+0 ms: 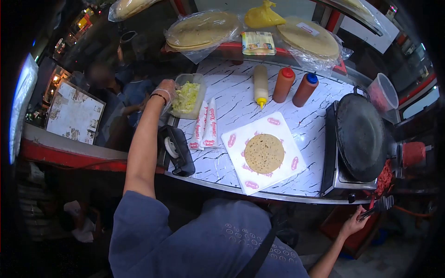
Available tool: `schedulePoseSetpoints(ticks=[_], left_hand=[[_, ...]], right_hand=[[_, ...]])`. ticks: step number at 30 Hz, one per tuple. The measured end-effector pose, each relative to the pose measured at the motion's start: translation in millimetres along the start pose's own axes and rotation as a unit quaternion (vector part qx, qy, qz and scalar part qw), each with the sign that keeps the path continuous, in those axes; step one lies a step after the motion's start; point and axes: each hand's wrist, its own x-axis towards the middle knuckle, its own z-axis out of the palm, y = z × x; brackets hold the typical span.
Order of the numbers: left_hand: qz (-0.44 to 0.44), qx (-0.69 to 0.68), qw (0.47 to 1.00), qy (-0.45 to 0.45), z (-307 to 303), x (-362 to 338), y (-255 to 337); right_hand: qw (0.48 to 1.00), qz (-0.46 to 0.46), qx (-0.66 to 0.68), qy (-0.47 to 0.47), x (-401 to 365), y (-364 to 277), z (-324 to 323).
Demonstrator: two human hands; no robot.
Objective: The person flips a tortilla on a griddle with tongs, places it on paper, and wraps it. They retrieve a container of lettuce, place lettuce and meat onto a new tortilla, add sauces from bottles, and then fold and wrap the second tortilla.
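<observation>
My left hand [166,90], in a clear plastic glove, is closed at the near-left rim of a clear plastic tub [200,79]. Shredded lettuce [187,96] fills the tub, and its edge seems to be in my fingers, partly hidden. Down at the right, below the counter edge, my bare right hand [354,224] is wrapped round the handle of a black slotted utensil [384,205]. A round flatbread [264,154] lies flat on printed white paper [236,139] in the middle of the counter.
Printed paper sleeves [210,125] and a tape dispenser [177,150] are at the left. Three sauce bottles [283,85] stand behind the paper. A dark round griddle [361,139] sits on a stove at the right, beside shredded red food [384,178]. Bagged flatbreads [204,31] line the back shelf.
</observation>
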Motion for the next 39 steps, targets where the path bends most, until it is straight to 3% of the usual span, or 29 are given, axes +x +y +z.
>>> schedulePoseSetpoints(ticks=[6, 10, 14, 17, 20, 23, 25, 26, 27, 29, 31, 33, 34, 37, 39], left_hand=[[0.03, -0.002, 0.999, 0.035, -12, -8, -2], [0.089, 0.005, 0.993, 0.08, -37, -23, 13], [0.135, -0.034, 0.99, 0.027, -73, -65, 94], [0.311, -0.143, 0.939, -0.022, -57, -86, 162], [0.423, -0.23, 0.876, -0.035, 20, -88, 229], [0.389, -0.206, 0.891, -0.113, 86, -106, 288], [0.384, -0.203, 0.893, -0.117, 103, -119, 298], [0.383, -0.193, 0.894, -0.128, 109, -121, 301], [0.382, -0.197, 0.895, -0.123, 118, -120, 296], [0.455, -0.302, 0.837, -0.024, 131, -120, 275], [0.435, -0.288, 0.851, -0.054, 113, -127, 262], [0.359, -0.282, 0.88, -0.132, 104, -129, 253], [0.367, -0.329, 0.867, -0.073, 109, -127, 247], [0.324, -0.284, 0.896, -0.105, 110, -130, 249], [0.318, -0.283, 0.904, -0.045, 118, -136, 256]], right_hand=[[0.983, -0.078, 0.113, -0.125, -32, -41, 46], [0.966, -0.011, 0.1, -0.238, -56, -78, 69], [0.945, -0.007, 0.062, -0.321, -70, -93, 94], [0.908, 0.064, 0.123, -0.396, -77, -102, 108], [0.897, 0.038, 0.109, -0.427, -82, -107, 119], [0.896, 0.004, 0.063, -0.439, -81, -106, 127], [0.888, -0.021, -0.07, -0.454, -79, -105, 129], [0.891, -0.056, -0.074, -0.445, -80, -105, 130], [0.89, -0.061, -0.075, -0.445, -81, -109, 131], [0.869, -0.181, -0.128, -0.443, -82, -120, 137], [0.865, -0.196, -0.115, -0.448, -83, -122, 145], [0.836, -0.253, -0.143, -0.465, -80, -116, 153], [0.829, -0.267, -0.157, -0.466, -76, -115, 152], [0.84, -0.23, -0.149, -0.468, -68, -123, 143], [0.836, -0.229, -0.15, -0.476, -60, -124, 137]])
